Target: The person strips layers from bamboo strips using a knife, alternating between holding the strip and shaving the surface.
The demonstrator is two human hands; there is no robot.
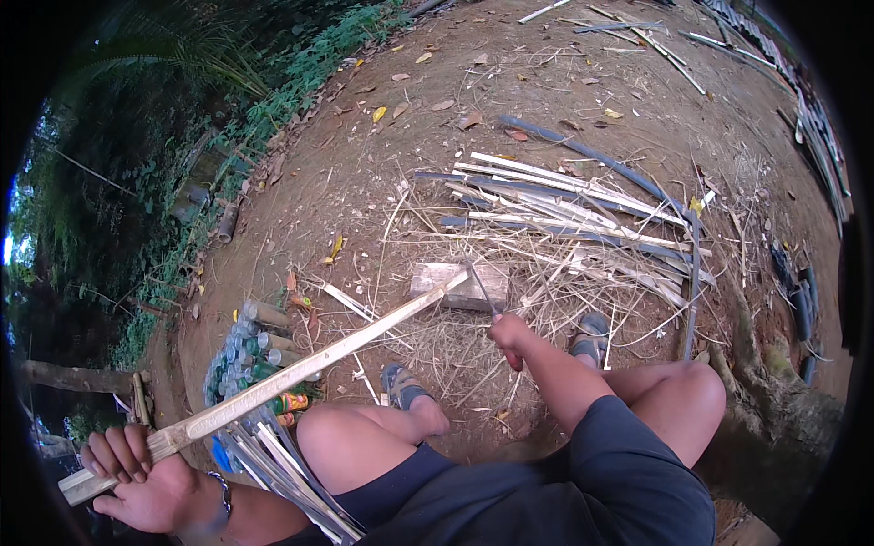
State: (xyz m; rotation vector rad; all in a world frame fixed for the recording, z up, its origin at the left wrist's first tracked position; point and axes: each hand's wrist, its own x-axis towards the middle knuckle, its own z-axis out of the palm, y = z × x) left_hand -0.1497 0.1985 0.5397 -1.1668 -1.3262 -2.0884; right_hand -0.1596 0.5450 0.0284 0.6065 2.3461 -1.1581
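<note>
My left hand is wrapped round the near end of a long pale split bamboo strip. From there the strip slants up and to the right, its far end lying on a wooden block on the ground. My right hand grips a knife by its handle. The knife's narrow dark blade points up and to the left, with its tip close to the strip's far end over the block. Whether the blade touches the strip, I cannot tell.
Beyond the block lies a pile of split strips among shavings. Several bottles stand at the left, near a bundle of strips by my left leg. Tree roots rise at the right. Green plants border the dirt.
</note>
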